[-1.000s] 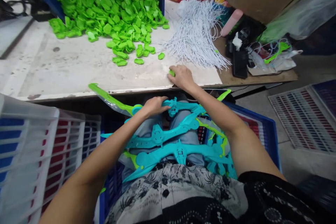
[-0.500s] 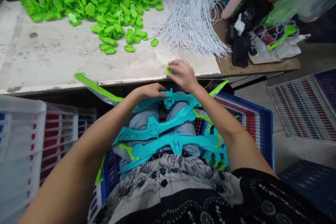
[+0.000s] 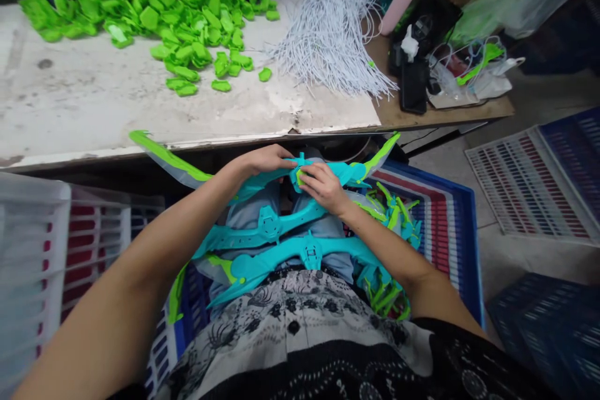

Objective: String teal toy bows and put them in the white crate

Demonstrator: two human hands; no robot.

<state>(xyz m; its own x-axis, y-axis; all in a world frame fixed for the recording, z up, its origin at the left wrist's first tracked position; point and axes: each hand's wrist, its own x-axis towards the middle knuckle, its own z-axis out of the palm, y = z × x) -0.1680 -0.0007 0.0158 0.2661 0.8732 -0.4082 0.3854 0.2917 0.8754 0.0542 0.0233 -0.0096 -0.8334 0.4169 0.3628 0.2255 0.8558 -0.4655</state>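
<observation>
A turquoise toy bow [image 3: 344, 171] with green tips lies across the knees, just below the table's front edge. My left hand [image 3: 268, 159] is closed around it, left of its middle. Between the fingers of my right hand [image 3: 327, 189] is a small green plastic piece [image 3: 299, 177], against the middle of this bow. The fingers hide part of the piece. Two more turquoise bow bodies lie across the lap, one [image 3: 269, 225] in the middle and one [image 3: 310, 252] nearest the waist.
Many loose green pieces [image 3: 187, 6] are heaped on the white table [image 3: 94, 94]. A bundle of white strings [image 3: 328, 31] lies beside them. A phone [image 3: 413, 87] is at the table's right. Plastic crates [image 3: 462, 212] stand on both sides, the right one holding more bow parts.
My right hand has come down from the table edge with the green piece to the middle of the bow. My left hand stays on the bow. The view has shifted slightly.
</observation>
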